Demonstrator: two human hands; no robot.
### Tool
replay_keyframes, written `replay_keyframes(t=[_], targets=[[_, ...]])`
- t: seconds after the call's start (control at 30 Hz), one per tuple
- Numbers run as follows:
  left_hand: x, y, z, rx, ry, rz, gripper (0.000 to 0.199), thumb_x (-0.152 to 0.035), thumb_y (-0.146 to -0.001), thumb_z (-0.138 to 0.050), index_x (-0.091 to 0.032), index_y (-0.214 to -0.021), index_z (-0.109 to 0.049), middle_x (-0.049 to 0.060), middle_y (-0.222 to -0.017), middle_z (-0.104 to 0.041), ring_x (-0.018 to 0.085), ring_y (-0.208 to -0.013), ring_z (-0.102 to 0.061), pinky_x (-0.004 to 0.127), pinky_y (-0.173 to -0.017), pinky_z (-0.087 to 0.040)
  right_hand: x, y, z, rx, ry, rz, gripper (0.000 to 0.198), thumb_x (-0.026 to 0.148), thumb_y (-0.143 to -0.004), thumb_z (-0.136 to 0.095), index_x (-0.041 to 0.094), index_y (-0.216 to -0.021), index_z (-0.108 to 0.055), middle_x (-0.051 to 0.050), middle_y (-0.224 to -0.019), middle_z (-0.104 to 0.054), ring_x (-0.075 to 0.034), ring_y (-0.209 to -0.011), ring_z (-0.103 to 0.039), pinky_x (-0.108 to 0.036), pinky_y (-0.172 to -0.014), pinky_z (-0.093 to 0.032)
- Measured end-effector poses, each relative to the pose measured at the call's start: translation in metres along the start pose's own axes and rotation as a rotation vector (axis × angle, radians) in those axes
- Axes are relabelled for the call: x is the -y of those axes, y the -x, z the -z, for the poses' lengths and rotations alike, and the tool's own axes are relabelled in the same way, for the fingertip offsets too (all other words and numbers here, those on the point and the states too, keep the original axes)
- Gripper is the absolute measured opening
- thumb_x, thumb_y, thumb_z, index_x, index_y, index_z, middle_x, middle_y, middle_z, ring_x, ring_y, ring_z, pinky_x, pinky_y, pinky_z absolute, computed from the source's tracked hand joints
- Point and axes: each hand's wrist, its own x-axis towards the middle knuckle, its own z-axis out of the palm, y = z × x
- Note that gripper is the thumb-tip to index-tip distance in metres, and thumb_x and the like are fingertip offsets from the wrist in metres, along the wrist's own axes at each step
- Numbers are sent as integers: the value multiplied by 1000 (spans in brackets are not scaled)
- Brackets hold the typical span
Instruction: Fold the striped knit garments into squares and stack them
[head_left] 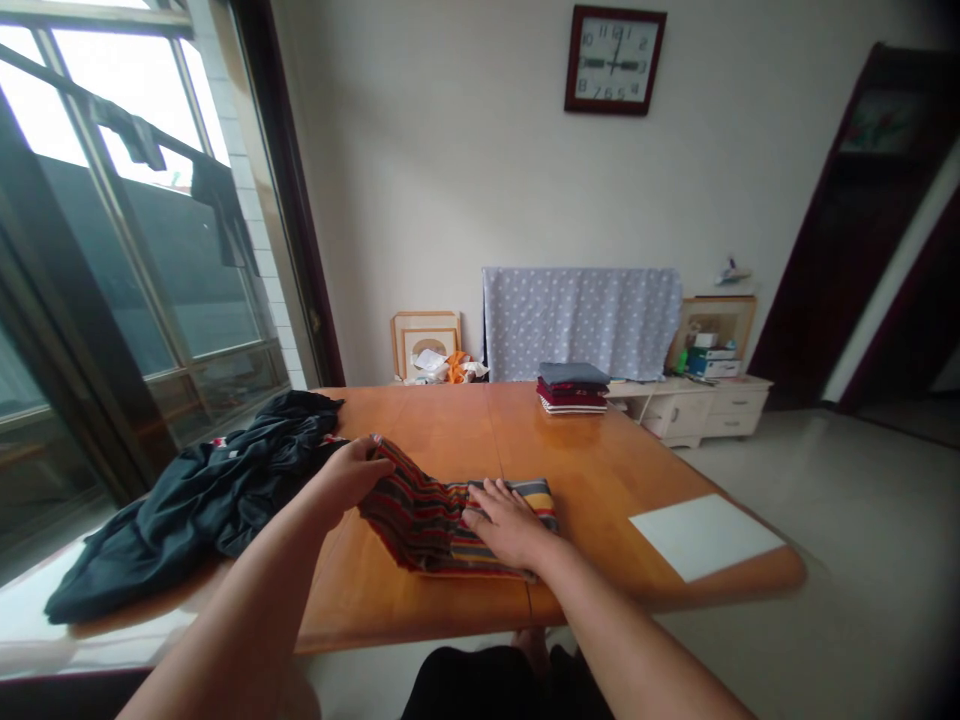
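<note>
A striped cloth garment (427,520) in red, grey and yellow lies partly folded on the wooden table in front of me. My left hand (356,475) pinches its left end and holds that end up off the tabletop, so the fabric slopes down toward the middle. On the right part of the garment my right hand (510,522) rests flat, fingers stretched out, pressing on the cloth. The underside of the garment is hidden.
Dark crumpled clothes (217,490) spread over the left side of the wooden table (600,540). A stack of folded clothes (572,388) sits at the far edge. To the right lies a flat white board or sheet (705,536). A white cabinet (697,410) stands beyond the table.
</note>
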Motion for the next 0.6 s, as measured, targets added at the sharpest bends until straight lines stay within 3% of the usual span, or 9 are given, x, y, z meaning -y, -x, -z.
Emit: replay_keyframes(t=[0.13,0.2,0.3,0.43,0.6], targets=[[-41,7,-27,49,-61,-114,29,-26,-71,-66,-18,-99,-63,1,-69,-71,20,-57,-69,24,-48,-50,-7,0,21,-385,-518,-34,64,68,-92,-46,21,-131,-64,-12,-144,-57,-26,-138,-47,-40,-117,-32],[-56,9,-43,38,-168,-174,22,-25,-71,-64,-19,-92,-62,1,-66,-68,19,-55,-66,23,-47,-46,-12,4,31,-458,-787,-141,60,68,-90,-50,19,-120,-68,-15,-131,-66,-28,-122,-61,-42,-107,-45],[-69,7,-71,11,-363,-280,13,-23,-71,-61,-19,-83,-61,0,-64,-65,17,-55,-62,23,-47,-39,-19,13,43,-447,-1086,-313,58,67,-89,-54,16,-113,-67,-18,-116,-71,-28,-105,-70,-43,-93,-55],[-70,8,-116,29,-484,-419,8,-24,-72,-61,-20,-79,-61,2,-68,-65,17,-62,-59,24,-52,-36,-25,26,50,-385,-1216,-434,62,70,-87,-55,14,-111,-65,-19,-101,-74,-27,-95,-72,-43,-85,-57],[-57,21,-145,325,-244,-361,33,-50,-84,-61,-18,-96,-62,4,-77,-69,19,-63,-64,26,-55,-43,-25,39,55,-308,-1204,-389,68,78,-85,-47,16,-103,-68,-14,-90,-75,-28,-86,-73,-42,-76,-58]])
